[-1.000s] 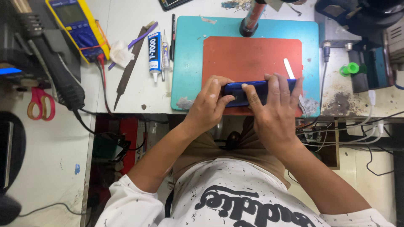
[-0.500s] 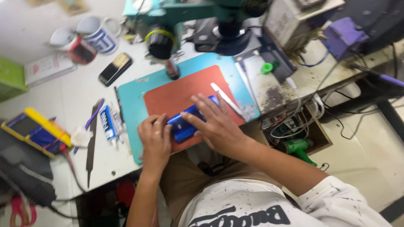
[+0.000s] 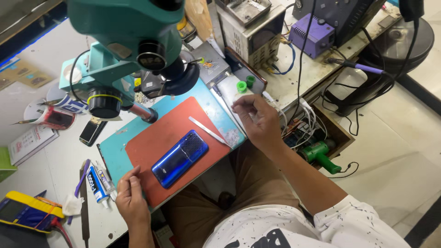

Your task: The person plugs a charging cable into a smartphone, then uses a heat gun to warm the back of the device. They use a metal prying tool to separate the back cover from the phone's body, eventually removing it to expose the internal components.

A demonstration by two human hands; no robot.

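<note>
Phone (image 3: 180, 158) lies face-down on the red mat (image 3: 151, 138), free of both hands. Left hand (image 3: 132, 202) rests loosely curled, empty, at the mat's near edge, steadying. Right hand (image 3: 257, 120) pinches something tiny at the far right, beside the green caps (image 3: 245, 84).

Electronics repair workshop, phone repair bench. Shown by: teal stereo microscope (image 3: 128, 50) mounted over bench; red silicone work mat (image 3: 151, 142) laid on teal mat (image 3: 209, 108); blue phone (image 3: 180, 158) placed back up on it; yellow multimeter (image 3: 25, 213) at bench edge; glue tubes (image 3: 98, 183) beside mats; bench power supply (image 3: 252, 32), purple soldering station (image 3: 314, 34) and tangled cables (image 3: 298, 119) crowded behind.
</note>
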